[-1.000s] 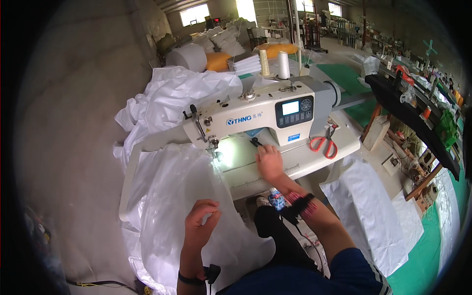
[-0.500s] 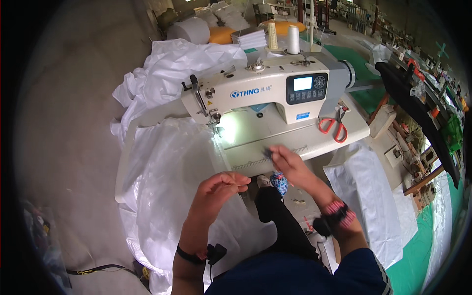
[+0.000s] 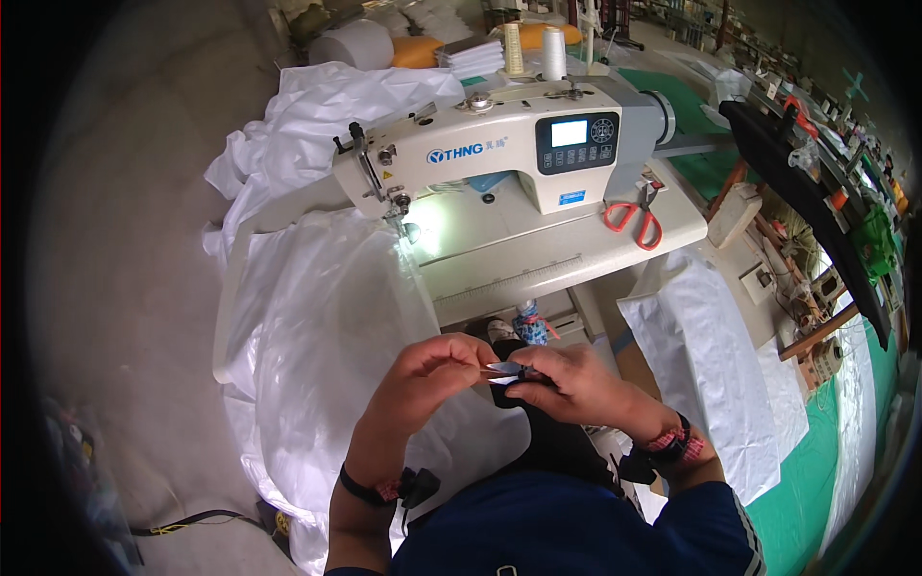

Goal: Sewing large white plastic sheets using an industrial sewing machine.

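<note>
Moved since the earlier frame: right hand [image 3: 565,381], brought in to left hand [image 3: 434,376]. White sheet [image 3: 322,322], seven-thirty from sewing machine [image 3: 519,139]; red-handled scissors [image 3: 643,205], four o'clock; snips [image 3: 507,369], six o'clock, clamped in right hand. Left fingertips pinched together, contents indistinct.

The pale worktop [image 3: 576,240] carries a white industrial sewing machine [image 3: 461,130], its needle end to the left. Red-handled scissors [image 3: 641,205] lie at the right, blades pointing far. A translucent white sheet [image 3: 322,298] covers the left part, spilling over the near edge. Beneath the machine's arm is a round black piece [image 3: 488,199] (too small to identify).
</note>
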Available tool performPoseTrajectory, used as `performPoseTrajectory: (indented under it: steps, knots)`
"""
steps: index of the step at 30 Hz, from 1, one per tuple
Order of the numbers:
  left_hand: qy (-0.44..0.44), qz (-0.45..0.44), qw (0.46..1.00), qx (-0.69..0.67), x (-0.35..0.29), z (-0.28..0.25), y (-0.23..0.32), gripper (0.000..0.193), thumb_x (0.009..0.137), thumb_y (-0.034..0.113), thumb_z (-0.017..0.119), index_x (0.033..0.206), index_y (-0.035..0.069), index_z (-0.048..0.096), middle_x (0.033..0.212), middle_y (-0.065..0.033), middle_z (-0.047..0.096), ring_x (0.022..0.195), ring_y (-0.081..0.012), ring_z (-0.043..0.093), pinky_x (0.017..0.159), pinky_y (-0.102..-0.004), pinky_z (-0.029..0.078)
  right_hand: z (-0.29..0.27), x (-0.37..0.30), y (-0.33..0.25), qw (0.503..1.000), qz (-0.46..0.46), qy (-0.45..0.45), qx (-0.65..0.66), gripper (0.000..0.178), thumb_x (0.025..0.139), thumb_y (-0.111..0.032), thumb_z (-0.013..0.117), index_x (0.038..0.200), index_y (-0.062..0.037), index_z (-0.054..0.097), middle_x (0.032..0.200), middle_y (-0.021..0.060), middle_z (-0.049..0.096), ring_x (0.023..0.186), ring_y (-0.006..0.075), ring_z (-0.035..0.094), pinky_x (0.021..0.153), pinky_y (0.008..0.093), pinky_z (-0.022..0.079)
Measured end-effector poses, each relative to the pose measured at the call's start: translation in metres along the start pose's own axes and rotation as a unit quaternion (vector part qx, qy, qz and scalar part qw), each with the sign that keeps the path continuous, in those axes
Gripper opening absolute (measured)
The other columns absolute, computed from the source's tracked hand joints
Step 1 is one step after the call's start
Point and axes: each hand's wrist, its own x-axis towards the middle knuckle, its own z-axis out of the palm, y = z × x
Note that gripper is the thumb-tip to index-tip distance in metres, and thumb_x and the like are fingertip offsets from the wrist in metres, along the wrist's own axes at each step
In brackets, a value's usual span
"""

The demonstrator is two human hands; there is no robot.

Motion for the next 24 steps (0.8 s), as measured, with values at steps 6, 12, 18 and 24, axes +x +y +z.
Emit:
performPoseTrajectory:
  steps: [6,12,18,24]
  knots:
    - [-0.002,-0.005,1.0,0.013,-0.007,-0.001,-0.002,0.003,0.09,0.002,0.06,0.09,0.0,0.062,0.105,-0.0091,0.064,0.092,-0.0124,0.058,0.084,-0.0271,0.047,0.002,0.001,-0.005,0.999,-0.032,0.004,-0.009,0.033,0.08,-0.015,0.078,0.104,-0.0033,0.059,0.072,0.0106,0.065,0.06,0.0278,0.065,0.053,0.0356,0.049]
    - [-0.007,0.0,0.999,0.031,-0.013,-0.001,-0.001,0.004,0.089,0.002,0.061,0.091,-0.001,0.062,0.105,-0.0087,0.064,0.093,-0.012,0.06,0.082,-0.0256,0.047,0.004,0.003,-0.007,0.999,-0.049,-0.005,-0.011,0.029,0.083,-0.014,0.075,0.104,-0.0034,0.058,0.069,0.0115,0.063,0.059,0.0309,0.064,0.052,0.038,0.048]
    - [-0.006,-0.005,0.999,0.043,-0.013,-0.005,0.0,0.006,0.089,0.001,0.06,0.093,-0.002,0.063,0.106,-0.0087,0.064,0.092,-0.0125,0.062,0.083,-0.0262,0.048,0.004,0.005,-0.005,0.998,-0.046,-0.045,0.009,0.025,0.088,-0.018,0.069,0.104,-0.003,0.056,0.073,0.0125,0.063,0.061,0.0335,0.062,0.052,0.041,0.047]
    - [-0.006,0.002,0.999,0.044,-0.009,-0.008,-0.003,0.007,0.09,0.001,0.059,0.094,-0.003,0.063,0.104,-0.01,0.065,0.093,-0.0153,0.064,0.082,-0.0277,0.051,0.005,0.008,-0.003,0.998,-0.033,-0.05,-0.001,0.021,0.089,-0.018,0.068,0.101,-0.004,0.058,0.074,0.0127,0.063,0.061,0.0333,0.063,0.052,0.0406,0.048]
